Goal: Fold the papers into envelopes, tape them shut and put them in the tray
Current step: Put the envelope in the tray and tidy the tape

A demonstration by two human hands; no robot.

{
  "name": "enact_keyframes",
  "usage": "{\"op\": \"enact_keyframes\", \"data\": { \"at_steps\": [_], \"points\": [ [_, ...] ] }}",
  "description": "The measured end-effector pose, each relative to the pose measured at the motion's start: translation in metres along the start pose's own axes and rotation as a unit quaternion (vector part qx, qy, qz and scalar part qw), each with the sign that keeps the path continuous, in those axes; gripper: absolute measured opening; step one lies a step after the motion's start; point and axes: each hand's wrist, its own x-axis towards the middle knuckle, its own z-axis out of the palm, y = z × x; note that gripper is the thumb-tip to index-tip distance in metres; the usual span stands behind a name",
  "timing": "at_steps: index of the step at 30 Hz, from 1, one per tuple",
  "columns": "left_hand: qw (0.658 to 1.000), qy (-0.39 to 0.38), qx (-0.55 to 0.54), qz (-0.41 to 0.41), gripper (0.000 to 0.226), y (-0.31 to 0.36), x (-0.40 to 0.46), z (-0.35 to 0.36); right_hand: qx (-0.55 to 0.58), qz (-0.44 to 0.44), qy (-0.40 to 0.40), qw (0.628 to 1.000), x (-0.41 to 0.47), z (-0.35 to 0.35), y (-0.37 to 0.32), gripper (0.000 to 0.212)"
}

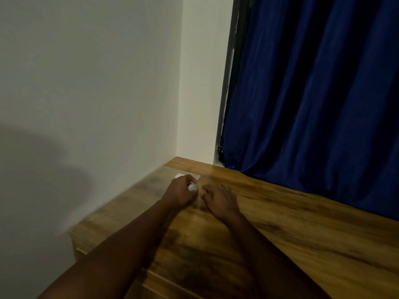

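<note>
My left hand (180, 190) is closed around a small whitish round object (192, 187), which looks like a tape roll; the blur keeps me from being sure. My right hand (220, 201) hovers palm down right beside it, fingers curled toward the left hand and nearly touching it. A small white patch (180, 175), possibly paper, shows on the wooden table (291, 229) just beyond my left hand. No tray and no other papers are in view.
The wooden table runs into a corner: a white wall (86, 104) on the left and a dark blue curtain (313, 93) along the back right. The table's left edge drops off near the wall.
</note>
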Motion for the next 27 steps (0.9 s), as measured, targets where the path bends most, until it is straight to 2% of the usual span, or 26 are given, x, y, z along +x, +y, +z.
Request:
{"op": "enact_keyframes", "data": {
  "at_steps": [7, 13, 18, 21, 24, 27],
  "points": [
    [1.0, -0.018, 0.005, 0.004, 0.032, -0.007, 0.012, 0.01, -0.045, -0.018, 0.015, 0.999, 0.01, 0.013, 0.006, 0.049],
    [1.0, -0.016, 0.013, 0.019, 0.028, -0.003, 0.011, 0.017, -0.033, -0.022, 0.007, 0.999, 0.007, 0.013, 0.009, 0.051],
    [0.999, -0.039, 0.025, 0.011, 0.054, 0.005, 0.004, 0.012, -0.016, -0.022, -0.005, 1.0, 0.003, 0.012, 0.011, 0.058],
    [0.999, -0.019, 0.032, 0.03, 0.063, 0.01, -0.007, 0.008, -0.009, -0.025, 0.003, 1.0, 0.001, 0.014, 0.011, 0.054],
    [0.995, 0.016, 0.085, 0.052, 0.061, 0.012, -0.02, 0.007, -0.008, -0.025, 0.014, 1.0, 0.0, 0.014, 0.011, 0.045],
    [0.981, -0.026, 0.187, 0.054, 0.056, 0.011, -0.032, 0.011, 0.007, -0.026, 0.008, 1.0, -0.003, 0.011, 0.01, 0.044]
  ]
}}
